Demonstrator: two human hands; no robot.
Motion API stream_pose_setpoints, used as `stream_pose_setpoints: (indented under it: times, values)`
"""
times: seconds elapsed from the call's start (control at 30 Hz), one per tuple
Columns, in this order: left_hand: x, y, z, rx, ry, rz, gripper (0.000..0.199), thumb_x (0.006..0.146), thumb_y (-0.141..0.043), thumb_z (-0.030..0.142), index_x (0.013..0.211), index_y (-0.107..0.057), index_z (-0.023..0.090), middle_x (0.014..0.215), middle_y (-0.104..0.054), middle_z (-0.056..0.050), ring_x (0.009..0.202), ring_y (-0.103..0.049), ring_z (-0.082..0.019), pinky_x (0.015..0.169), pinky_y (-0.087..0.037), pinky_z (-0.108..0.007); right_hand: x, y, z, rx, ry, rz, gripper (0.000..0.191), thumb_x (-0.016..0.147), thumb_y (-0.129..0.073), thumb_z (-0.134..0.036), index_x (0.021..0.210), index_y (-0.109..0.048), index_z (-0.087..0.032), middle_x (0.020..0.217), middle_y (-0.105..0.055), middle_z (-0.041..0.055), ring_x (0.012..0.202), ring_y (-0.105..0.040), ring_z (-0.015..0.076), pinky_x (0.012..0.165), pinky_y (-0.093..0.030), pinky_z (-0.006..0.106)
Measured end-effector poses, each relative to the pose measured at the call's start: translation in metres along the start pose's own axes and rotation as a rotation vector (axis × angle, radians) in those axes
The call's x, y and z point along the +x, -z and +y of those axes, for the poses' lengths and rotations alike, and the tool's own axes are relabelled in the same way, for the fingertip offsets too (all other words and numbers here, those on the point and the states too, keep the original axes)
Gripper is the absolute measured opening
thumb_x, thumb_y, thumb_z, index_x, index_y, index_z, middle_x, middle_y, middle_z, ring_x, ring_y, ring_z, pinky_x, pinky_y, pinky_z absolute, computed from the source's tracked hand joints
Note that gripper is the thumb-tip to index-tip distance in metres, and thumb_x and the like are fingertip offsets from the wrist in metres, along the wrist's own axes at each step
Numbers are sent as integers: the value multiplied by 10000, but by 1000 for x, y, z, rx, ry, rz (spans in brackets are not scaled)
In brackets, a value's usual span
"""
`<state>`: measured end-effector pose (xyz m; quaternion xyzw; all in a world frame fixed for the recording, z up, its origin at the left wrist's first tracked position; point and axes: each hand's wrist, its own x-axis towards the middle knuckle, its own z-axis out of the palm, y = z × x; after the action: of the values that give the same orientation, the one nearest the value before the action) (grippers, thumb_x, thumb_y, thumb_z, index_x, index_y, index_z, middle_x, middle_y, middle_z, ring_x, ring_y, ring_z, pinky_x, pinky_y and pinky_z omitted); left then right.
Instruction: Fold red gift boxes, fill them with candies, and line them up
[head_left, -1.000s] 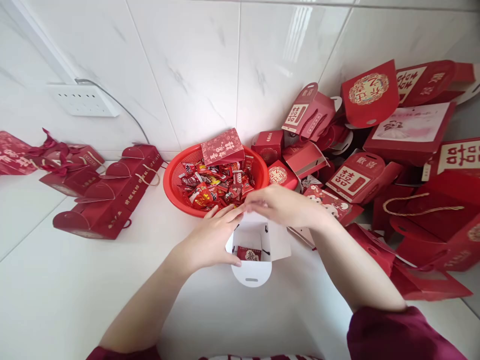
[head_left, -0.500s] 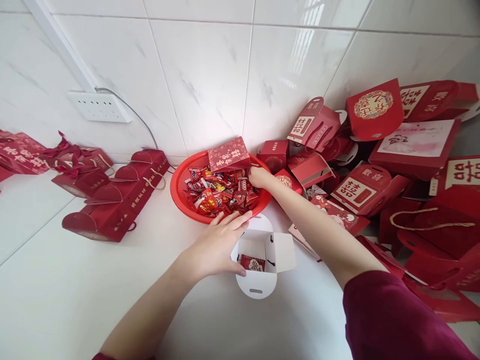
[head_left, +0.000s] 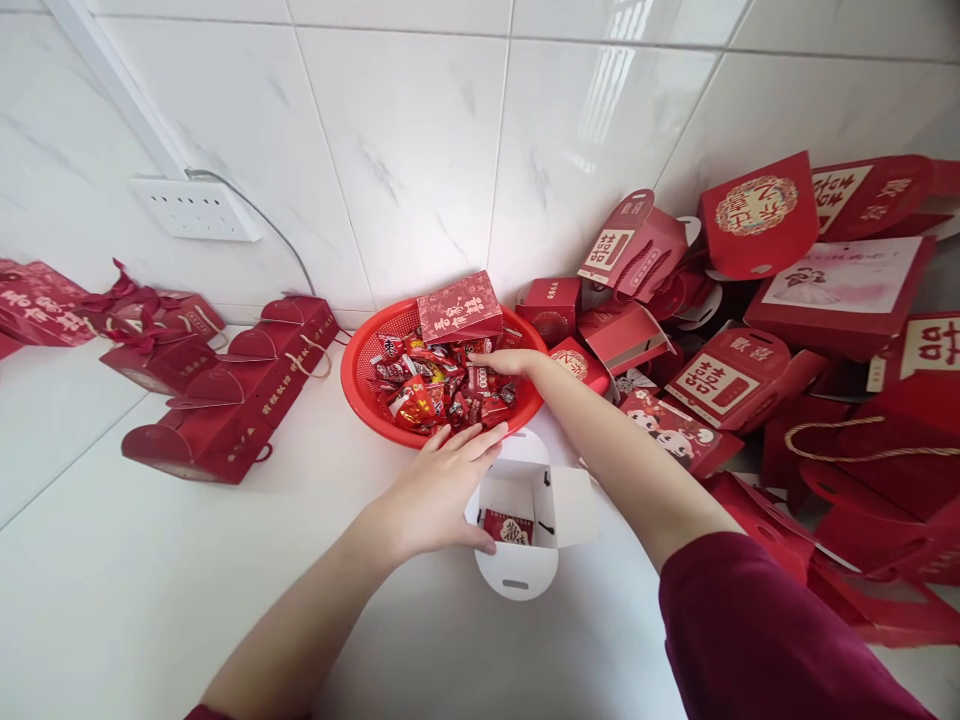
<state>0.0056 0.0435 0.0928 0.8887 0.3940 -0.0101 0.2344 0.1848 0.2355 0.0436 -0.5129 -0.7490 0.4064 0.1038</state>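
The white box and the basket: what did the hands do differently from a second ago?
The right hand left the far side of the white box and went forward into the red basket, onto the sweets. Whether it has hold of one, I can't tell. The left hand stayed at the box's left side, and the red packet stayed inside.

囍 marks several red boxes (head_left: 742,352), one also reading 歡喜, and 歡 shows on a packet (head_left: 508,527)
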Motion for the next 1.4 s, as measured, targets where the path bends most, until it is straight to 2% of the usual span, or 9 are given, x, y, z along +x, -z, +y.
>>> stream_pose_setpoints:
  times: [0.1,0.2,0.4,0.57,0.77,0.9,1.03,1.13,1.4]
  values:
    - [0,0,0,1,-3,-5,1075,649,-843,489,1553,-300,276,1645,-208,-54,1497,-220,-379,1225,-152,-562,-4,4,-1,151,75,-107,693,1040,-172,-584,1111,-703,-144,1090,-746,124,903,-719,202,815,-574,313]
    - [0,0,0,-1,-11,6,1058,663,-831,498,1552,-302,275,1642,-220,-56,1498,-219,-378,1223,-156,-570,-3,5,0,250,161,-111,790,1023,-98,-617,990,-725,-137,1036,-753,144,841,-725,175,749,-573,259]
    - [0,0,0,-9,-6,10,1041,663,-823,527,1542,-328,269,1641,-219,-63,1499,-212,-385,1220,-175,-567,-1,-1,-2,226,286,-9,382,998,-479,-409,885,-681,-106,884,-745,121,722,-686,144,670,-534,237]
    - [-1,0,-1,-33,-30,40,994,676,-812,535,1525,-363,277,1634,-247,-64,1492,-231,-389,1222,-163,-572,-12,-15,-26,80,483,-54,139,909,-603,-210,991,-677,-125,969,-738,63,857,-679,145,820,-521,270]
    - [0,-3,-3,-12,-18,50,1063,632,-841,526,1534,-348,252,1625,-277,-86,1494,-211,-402,1217,-157,-585,-29,-38,-50,-182,642,-124,494,770,-635,-12,1225,-630,-203,1227,-655,49,1118,-595,195,949,-447,301]
    - [0,-4,-4,-6,-19,47,1057,640,-831,534,1534,-340,255,1618,-297,-84,1496,-215,-390,1223,-142,-575,-30,-44,-55,-340,643,-102,463,739,-623,9,1165,-663,-169,1130,-621,97,1078,-564,248,840,-443,309]
    - [0,-3,-4,-19,-29,60,1038,641,-830,537,1525,-352,277,1619,-297,-78,1498,-209,-389,1224,-130,-577,-30,-41,-52,-405,633,-108,213,779,-627,-36,947,-696,-146,1003,-612,73,869,-585,185,724,-417,258]
    - [0,-2,-3,-14,-30,51,1019,635,-830,546,1511,-384,276,1621,-290,-78,1502,-196,-390,1226,-121,-577,-36,-34,-47,-388,622,-88,134,786,-654,-62,876,-667,-161,913,-640,26,802,-582,149,709,-400,231]
    - [-3,0,1,26,-14,28,933,671,-817,521,1484,-429,277,1636,-253,-61,1494,-207,-406,1213,-162,-593,-91,-6,-35,-255,475,272,133,891,-618,-281,938,-582,-162,838,-659,21,701,-566,146,670,-394,252]
